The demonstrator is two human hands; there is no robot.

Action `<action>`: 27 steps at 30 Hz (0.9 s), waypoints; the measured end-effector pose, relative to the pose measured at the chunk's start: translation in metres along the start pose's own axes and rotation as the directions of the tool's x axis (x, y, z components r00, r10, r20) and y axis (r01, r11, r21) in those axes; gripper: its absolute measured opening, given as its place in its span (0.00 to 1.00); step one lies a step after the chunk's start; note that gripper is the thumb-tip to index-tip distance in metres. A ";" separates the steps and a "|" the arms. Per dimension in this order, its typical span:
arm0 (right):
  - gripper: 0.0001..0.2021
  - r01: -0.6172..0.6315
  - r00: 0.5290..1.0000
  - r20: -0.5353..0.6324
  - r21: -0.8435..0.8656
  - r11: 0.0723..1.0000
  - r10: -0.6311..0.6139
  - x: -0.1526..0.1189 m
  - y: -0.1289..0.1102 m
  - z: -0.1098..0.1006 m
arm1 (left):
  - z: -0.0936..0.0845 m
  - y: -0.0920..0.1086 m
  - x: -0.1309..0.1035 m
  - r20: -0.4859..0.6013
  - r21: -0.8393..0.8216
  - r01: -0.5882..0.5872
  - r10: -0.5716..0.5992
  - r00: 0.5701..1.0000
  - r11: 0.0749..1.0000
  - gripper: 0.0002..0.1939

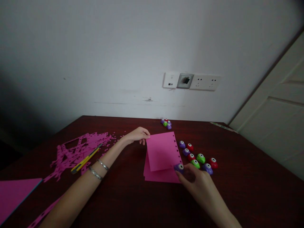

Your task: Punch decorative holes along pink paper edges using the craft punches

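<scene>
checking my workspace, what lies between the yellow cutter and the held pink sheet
In the head view, from the cutter: small pink bits, your left forearm, then bare tabletop before the sheet.

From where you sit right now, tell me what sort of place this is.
Probably a room in a home, with a dark table used for crafts: pink paper scraps and small craft punches lie on it, and wall sockets sit behind.
</scene>
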State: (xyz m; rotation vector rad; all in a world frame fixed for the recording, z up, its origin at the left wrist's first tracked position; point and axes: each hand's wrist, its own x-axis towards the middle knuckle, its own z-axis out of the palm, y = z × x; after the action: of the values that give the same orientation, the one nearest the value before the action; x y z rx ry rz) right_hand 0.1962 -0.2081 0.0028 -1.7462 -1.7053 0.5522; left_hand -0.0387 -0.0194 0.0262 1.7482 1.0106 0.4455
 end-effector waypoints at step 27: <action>0.14 0.057 0.994 -0.075 -0.277 0.959 -0.080 0.000 0.004 0.009 | -0.001 0.000 0.000 0.023 -0.199 0.083 -0.080 0.996 0.976 0.10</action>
State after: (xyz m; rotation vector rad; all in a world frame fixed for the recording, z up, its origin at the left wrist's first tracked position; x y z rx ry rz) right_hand 0.1931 -0.2071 -0.0066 -1.8621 -1.8434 0.2128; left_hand -0.0390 -0.0186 0.0262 1.5231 0.9883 0.4644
